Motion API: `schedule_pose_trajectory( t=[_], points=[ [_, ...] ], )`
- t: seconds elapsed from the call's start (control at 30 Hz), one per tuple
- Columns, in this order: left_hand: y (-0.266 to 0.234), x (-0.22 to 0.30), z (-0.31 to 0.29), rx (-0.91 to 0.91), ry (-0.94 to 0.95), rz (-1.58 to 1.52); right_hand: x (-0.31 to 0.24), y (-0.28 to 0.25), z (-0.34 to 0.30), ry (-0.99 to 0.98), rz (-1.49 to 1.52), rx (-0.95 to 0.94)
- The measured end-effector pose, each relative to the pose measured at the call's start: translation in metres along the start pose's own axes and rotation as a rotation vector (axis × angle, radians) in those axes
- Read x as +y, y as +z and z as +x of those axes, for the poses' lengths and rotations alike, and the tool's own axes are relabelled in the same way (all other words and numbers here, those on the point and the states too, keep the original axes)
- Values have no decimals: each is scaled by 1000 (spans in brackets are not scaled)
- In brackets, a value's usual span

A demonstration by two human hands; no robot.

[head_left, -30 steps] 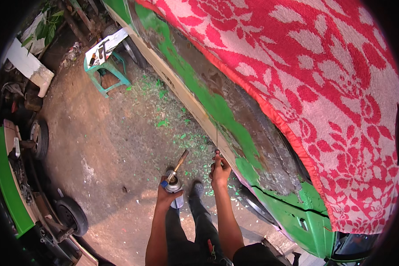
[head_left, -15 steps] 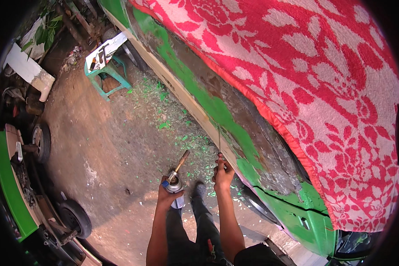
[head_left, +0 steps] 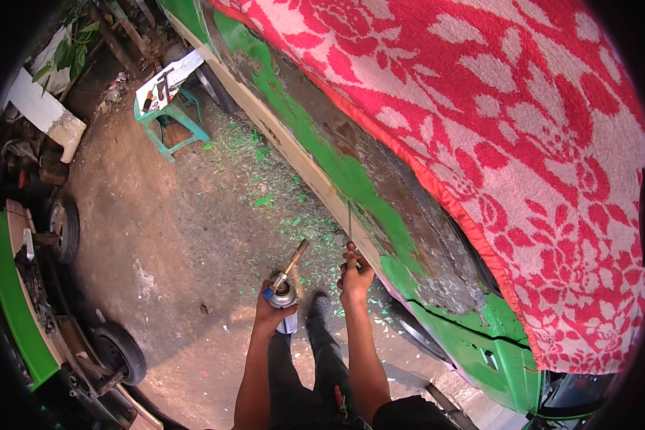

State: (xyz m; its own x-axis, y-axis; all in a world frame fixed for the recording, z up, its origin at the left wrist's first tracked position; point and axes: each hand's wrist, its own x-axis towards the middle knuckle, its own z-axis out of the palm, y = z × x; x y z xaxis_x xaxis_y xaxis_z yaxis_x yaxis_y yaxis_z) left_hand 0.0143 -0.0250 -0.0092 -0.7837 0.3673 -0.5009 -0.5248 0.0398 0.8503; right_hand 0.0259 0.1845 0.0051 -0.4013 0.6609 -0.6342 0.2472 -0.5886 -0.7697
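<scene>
My left hand (head_left: 265, 314) is closed around a gas torch (head_left: 282, 295), a brass nozzle on a canister, tilted up and to the right; no flame shows. In my right hand (head_left: 356, 279) is a screwdriver (head_left: 350, 226) with a thin metal shaft pointing away from me. Its tip appears to meet the lower edge of the green car side (head_left: 347, 172), though contact is hard to tell. That side is partly stripped, with green paint, brown bare patches and a tan lower strip.
A red and white floral cloth (head_left: 480, 136) covers the car's upper part. Green paint flakes (head_left: 264, 202) litter the ground. A teal stool (head_left: 170, 130) carries a hammer and other tools. Loose wheels (head_left: 120, 353) and a green vehicle part (head_left: 18, 301) are at left.
My right hand has shifted slightly left and away from me with the screwdriver. The left hand and torch stay almost where they were.
</scene>
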Motion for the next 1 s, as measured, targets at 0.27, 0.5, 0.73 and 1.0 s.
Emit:
schedule_pose_trajectory(
  t=[0.27,0.5,0.73,1.0],
  points=[
    [-3,3,-1,2,-11,21,3,3,-1,-35,-19,23],
    [-12,-12,1,-22,101,29,3,-1,6,11,12,-8],
    [-17,-19,-2,-33,112,35,10,-14,2,15,92,-57],
    [-17,-10,-6,-28,7,-4,10,-9,-5,48,146,-70]
  ],
)
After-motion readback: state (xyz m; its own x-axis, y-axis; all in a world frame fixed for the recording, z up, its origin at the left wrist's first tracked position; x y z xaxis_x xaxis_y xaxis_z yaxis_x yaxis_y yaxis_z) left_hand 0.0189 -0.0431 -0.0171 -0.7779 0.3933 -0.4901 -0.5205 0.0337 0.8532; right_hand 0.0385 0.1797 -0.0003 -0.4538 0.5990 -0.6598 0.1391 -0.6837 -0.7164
